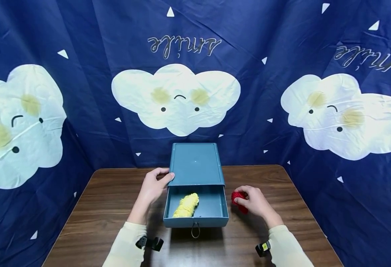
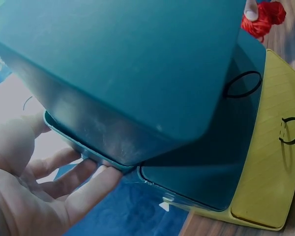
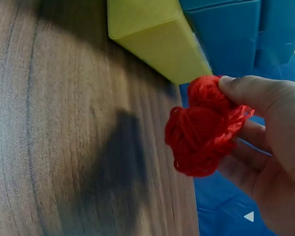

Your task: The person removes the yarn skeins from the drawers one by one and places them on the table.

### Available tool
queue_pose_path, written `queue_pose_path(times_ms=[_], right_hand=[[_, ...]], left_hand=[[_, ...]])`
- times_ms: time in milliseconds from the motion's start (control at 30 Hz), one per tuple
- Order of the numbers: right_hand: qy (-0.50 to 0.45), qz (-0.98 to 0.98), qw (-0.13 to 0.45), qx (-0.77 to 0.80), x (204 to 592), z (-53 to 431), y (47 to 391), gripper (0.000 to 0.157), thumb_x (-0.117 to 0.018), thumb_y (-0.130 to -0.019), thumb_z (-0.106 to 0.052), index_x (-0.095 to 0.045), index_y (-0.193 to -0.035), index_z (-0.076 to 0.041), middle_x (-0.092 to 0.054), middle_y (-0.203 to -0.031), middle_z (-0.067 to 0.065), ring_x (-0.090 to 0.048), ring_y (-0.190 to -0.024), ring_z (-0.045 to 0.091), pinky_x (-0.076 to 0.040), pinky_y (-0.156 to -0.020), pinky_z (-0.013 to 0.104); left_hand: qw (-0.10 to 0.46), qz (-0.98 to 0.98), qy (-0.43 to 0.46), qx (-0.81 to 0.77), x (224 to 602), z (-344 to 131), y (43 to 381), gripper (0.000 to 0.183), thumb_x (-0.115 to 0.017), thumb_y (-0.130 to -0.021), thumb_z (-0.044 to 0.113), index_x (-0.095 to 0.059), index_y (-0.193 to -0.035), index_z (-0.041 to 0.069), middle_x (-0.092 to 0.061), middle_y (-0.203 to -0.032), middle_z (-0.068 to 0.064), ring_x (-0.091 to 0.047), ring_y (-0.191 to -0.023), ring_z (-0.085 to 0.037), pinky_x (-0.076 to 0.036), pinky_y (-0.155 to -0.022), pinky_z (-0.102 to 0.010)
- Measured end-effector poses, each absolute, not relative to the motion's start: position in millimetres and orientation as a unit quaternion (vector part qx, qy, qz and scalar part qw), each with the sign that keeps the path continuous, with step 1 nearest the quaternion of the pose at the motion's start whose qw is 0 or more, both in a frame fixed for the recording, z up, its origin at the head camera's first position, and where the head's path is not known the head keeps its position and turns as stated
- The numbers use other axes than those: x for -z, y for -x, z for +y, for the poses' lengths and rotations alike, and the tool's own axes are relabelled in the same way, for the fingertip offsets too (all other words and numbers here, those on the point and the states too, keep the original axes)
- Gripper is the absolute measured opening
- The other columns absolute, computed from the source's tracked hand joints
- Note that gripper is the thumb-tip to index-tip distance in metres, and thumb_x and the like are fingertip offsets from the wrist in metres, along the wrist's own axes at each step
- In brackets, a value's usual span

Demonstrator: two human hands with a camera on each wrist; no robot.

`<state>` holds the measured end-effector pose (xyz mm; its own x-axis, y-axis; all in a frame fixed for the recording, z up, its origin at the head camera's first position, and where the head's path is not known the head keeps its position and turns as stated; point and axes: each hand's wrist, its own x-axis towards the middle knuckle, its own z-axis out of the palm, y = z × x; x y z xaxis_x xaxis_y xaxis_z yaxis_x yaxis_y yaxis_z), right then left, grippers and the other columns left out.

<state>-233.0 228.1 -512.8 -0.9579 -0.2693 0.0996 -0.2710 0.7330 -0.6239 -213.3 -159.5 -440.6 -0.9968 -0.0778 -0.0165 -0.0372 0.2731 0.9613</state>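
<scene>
While two hands are in view, only the right hand (image 1: 253, 202) carries something: one red yarn bundle (image 3: 201, 132), to the right of the open top drawer (image 1: 212, 222), apart from it, over the wooden table (image 1: 108, 207).

Counts: two yarn bundles, one red, one yellow. The yellow yarn (image 1: 186, 205) lies inside the top drawer, toward its left side, slanting from near left to far right. One drawer unit (image 1: 196, 163) with three drawers showing in the left wrist view: the top one, teal, pulled out to the near side; one lower teal drawer (image 2: 206, 174) under it; one yellow drawer (image 2: 265, 147) under that. Three loop pulls (image 1: 195, 235), one per drawer front. Two black wrist devices (image 1: 149, 243), one per wrist. Three white clouds (image 1: 176, 98) on the blue backdrop (image 1: 92, 122) in the head view.

Pose: right arm comes in from near right, hand angled far and left, thumb and fingers clamped on the red yarn from opposite sides. Left arm comes in from near left; left hand (image 1: 151, 187) is at the unit's left side, palm toward it, fingers a little apart and extended, tips touching the casing edge. Can't tell how hard they press.
</scene>
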Motion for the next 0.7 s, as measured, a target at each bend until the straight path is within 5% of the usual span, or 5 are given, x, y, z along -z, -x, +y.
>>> queue_pose_path(times_ms=[700], right_hand=[[-0.106, -0.944, -0.046, -0.309, 545.9, 221.0, 249.8, 0.025, -0.082, -0.088, -0.018, -0.075, -0.112, -0.017, -0.072, -0.100, 0.000, -0.062, -0.086, 0.017, -0.059, -0.082, 0.042]], left_hand=[[0.022, -0.795, -0.036, 0.605, 438.7, -160.0, 213.3, 0.046, -0.072, -0.097, 0.031, -0.065, -0.134, 0.004, -0.067, -0.126, -0.020, -0.068, -0.101, -0.021, -0.064, -0.079, -0.037]])
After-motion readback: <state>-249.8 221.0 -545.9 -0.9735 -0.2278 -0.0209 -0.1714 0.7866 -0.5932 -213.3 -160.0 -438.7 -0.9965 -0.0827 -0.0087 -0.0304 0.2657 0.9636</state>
